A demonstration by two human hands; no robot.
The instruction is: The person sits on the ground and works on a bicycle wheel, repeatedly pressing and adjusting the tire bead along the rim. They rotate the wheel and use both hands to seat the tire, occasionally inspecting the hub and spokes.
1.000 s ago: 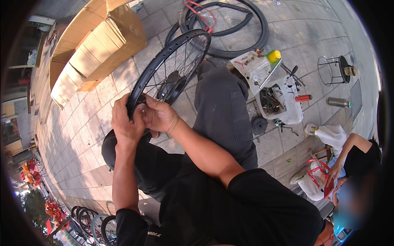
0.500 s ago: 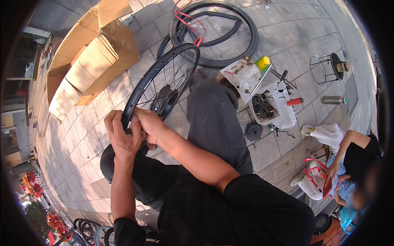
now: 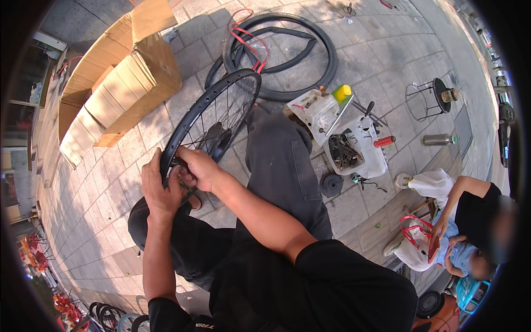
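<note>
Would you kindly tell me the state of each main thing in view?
Wheel: bare, tilted, left grip and right grip on it
Tire: off the wheel, lying on paving
Inner tube: apparently limp, mostly inside the tire's ring
Cardboard box: open
White container: open, holding tools
Metal flask: standing or lying, unclear

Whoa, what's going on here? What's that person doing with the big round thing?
A person has both hands on a black spoked wheel. The left hand grips its near edge, and the right hand is close beside it on the inner side; its fingertips are hard to see. No tyre covers the part of the rim that shows. A black tyre lies on the paving beyond, and an open white container holds tools.
</note>
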